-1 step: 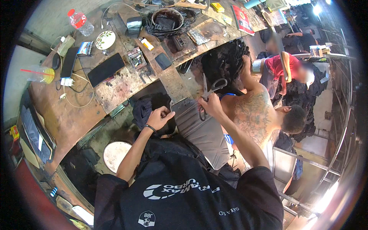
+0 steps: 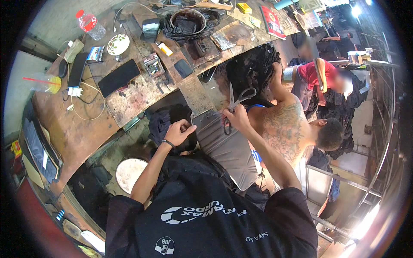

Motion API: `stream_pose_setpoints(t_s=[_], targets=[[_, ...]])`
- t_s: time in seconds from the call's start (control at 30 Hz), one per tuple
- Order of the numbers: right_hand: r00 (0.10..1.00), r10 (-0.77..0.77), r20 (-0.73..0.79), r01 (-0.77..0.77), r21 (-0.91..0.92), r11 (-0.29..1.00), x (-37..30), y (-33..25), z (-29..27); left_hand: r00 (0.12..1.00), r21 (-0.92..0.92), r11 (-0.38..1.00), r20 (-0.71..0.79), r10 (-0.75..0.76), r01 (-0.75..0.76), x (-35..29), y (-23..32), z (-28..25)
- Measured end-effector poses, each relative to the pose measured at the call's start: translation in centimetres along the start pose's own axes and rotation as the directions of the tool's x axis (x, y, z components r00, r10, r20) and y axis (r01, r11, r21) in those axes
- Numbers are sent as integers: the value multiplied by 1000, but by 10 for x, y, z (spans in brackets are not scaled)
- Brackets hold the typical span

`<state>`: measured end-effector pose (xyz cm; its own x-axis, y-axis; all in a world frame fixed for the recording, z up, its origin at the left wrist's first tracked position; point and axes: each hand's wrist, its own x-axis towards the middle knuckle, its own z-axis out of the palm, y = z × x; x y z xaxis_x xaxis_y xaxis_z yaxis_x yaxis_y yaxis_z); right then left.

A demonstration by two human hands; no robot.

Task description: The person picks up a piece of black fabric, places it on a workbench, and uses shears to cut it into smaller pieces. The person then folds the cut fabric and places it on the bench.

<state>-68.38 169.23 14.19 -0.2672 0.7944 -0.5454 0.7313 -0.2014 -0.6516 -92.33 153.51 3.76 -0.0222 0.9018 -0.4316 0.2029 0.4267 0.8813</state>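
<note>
In front of my body lies a dark grey, smooth, creased panel, its lower part resting over my lap. My right hand is closed around a pair of scissors. The blades point away from me, parted, and one handle loop hangs below my fingers over the panel. My right fingertips are close to the panel's far right corner. My left hand, with a dark band on the wrist, has curled fingers and its thumb on the panel's upper left edge. What those curled fingers hold underneath is hidden.
A worn wooden table curves ahead and left, bearing a phone, a bottle, a cup, cables and a black-lined bowl. Close on my right sits a shirtless person; a person in red bends beyond. Dark material lies ahead.
</note>
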Motion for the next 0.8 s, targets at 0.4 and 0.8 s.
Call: stream_pose_setpoints(t_s=[0.4,0.8], targets=[[971,-33,238,87,-223,971,35,-21,-11,999,-5,999,-3,-50,50,8,-5,0],[632,-543,553,774,-490,402,45,-14,-15,994,-58,993,-14,-104,103,3,-2,2]])
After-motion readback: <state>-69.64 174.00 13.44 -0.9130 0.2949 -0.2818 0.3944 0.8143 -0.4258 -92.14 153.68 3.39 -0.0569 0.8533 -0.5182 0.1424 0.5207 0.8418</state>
